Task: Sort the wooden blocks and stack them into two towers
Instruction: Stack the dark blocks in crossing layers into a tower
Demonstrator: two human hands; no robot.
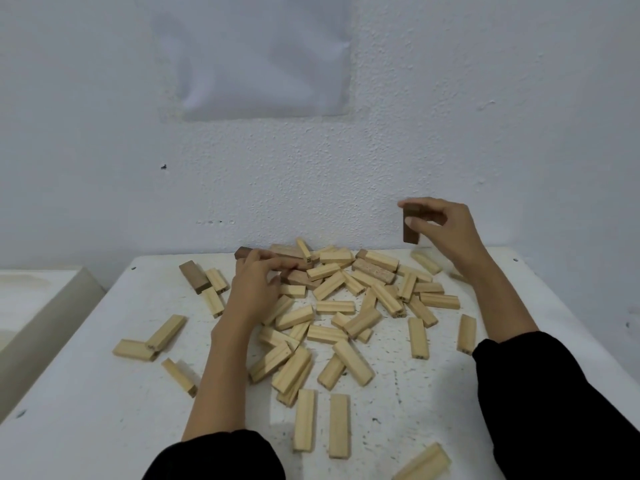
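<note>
1. Sorting looks barely begun: no tower stands anywhere on the white table (pixel 104 410).
2. The light blocks (pixel 334 306) lie jumbled in a loose pile across the middle of the frame, with strays toward the lower edge and both sides.
3. The right hand (pixel 446 230), at centre right and lifted above the table, pinches the raised dark block (pixel 411 233) upright between thumb and fingers. Whether a second block sits behind it cannot be told.
4. The left hand (pixel 254 289), at centre, curls its fingers over the rear dark block (pixel 244 252) at the pile's far edge.
5. A loose dark block (pixel 194 277) lies flat at centre left.
6. Judged from this, dark pieces are being picked out. Nearly all the sorting and all the stacking remain.
</note>
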